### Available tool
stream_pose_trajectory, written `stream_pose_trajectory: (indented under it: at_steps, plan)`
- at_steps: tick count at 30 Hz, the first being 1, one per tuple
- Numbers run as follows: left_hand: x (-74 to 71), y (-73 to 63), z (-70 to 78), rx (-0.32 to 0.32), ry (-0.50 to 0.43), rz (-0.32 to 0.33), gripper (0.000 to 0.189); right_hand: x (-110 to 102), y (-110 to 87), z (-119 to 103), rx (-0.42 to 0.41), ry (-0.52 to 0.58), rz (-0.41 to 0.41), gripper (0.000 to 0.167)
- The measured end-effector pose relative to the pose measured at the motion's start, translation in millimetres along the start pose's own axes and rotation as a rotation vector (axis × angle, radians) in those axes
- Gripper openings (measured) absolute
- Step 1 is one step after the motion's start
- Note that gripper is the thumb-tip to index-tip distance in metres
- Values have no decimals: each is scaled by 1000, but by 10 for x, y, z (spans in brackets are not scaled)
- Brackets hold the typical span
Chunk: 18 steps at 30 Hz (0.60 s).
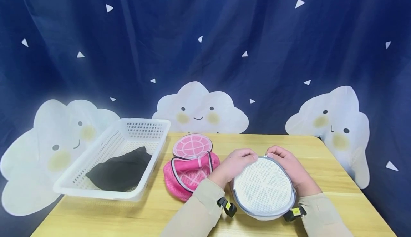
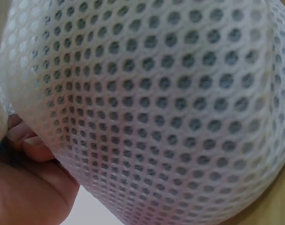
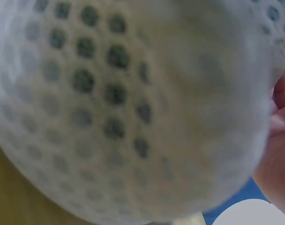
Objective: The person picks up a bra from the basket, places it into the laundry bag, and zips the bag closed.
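A round white mesh laundry bag [image 1: 264,187] with grey-blue trim stands near the table's front, its flat top facing up. My left hand [image 1: 239,162] grips its far left rim with curled fingers. On the far right rim, my right hand [image 1: 287,164] pinches the edge near the trim; whether it holds a zipper pull cannot be made out. Mesh fills most of the left wrist view, with curled fingers [image 2: 34,145] at its left edge. The bag's mesh [image 3: 100,93] also covers much of the right wrist view, blurred. What the bag contains is hidden.
Left of my hands lies a pink mesh laundry bag [image 1: 173,180], its round lid [image 1: 192,146] folded back. A white plastic basket [image 1: 96,193] farther left holds a black cloth [image 1: 122,171]. The wooden table [image 1: 337,180] ends before a dark blue curtain [image 1: 273,69].
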State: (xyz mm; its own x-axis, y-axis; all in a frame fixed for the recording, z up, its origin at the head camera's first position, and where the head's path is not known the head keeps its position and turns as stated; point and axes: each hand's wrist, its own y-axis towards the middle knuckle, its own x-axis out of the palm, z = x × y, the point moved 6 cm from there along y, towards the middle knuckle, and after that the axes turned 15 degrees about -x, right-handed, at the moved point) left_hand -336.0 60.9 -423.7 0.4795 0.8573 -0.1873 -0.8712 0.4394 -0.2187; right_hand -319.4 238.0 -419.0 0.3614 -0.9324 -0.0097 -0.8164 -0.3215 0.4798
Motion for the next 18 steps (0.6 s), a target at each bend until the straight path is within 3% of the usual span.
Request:
stream_pose_trajectory:
  at_steps: [11,18]
  plan:
    - [-54,34,8,47,-3,50,16,-10,9,-56,-8,-30,40,14]
    - [-98,23,-3,26,-99,79,17,-78,-1,-57,-18,-74,98,14]
